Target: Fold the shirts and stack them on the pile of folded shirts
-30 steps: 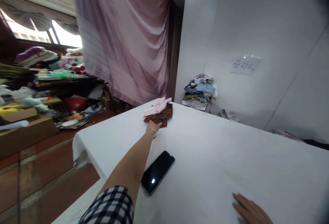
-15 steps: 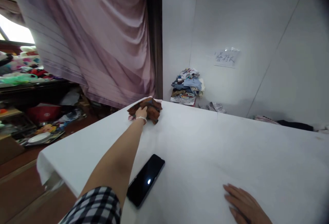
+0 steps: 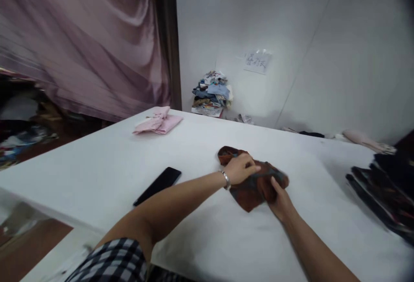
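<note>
A rust-brown and dark patterned shirt (image 3: 249, 193), bunched up with its collar toward the far left, is between my two hands over the white table (image 3: 110, 161). My left hand (image 3: 241, 169), with a silver bracelet at the wrist, grips the cloth near the collar with curled fingers. On the garment's right side my right hand (image 3: 280, 198) pinches an edge, thumb on top and the other fingers hidden beneath. Left of my forearm lies a black phone (image 3: 158, 185).
A folded pink garment (image 3: 158, 122) rests at the table's far left corner. Dark folded clothes (image 3: 384, 191) are stacked at the right. Behind the table stand a pile of clothes (image 3: 211, 92) and a wall with a paper sign (image 3: 258, 62).
My left hand has brought the brown shirt from the far left corner to the middle, uncovering the pink garment. My right hand has taken hold of it. The view has turned right.
</note>
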Demonstrator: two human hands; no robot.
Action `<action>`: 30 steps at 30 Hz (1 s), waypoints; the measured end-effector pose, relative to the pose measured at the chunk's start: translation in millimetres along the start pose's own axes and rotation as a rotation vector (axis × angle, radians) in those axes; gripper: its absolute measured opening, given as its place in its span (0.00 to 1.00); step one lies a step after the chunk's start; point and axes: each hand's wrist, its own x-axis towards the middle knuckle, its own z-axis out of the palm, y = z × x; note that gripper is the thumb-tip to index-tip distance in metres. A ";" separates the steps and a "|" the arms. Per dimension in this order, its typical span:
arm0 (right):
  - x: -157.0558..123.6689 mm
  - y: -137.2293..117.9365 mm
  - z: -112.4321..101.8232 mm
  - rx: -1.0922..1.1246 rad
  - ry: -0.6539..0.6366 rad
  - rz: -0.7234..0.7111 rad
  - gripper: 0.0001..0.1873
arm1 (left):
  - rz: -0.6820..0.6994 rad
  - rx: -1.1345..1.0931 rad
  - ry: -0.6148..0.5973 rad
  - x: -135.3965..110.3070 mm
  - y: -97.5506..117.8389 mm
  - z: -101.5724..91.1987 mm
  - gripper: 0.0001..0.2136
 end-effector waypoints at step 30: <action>35.2 -53.7 -74.3 0.155 0.423 -0.308 0.05 | -0.644 -0.495 0.704 -42.7 -60.4 23.2 0.06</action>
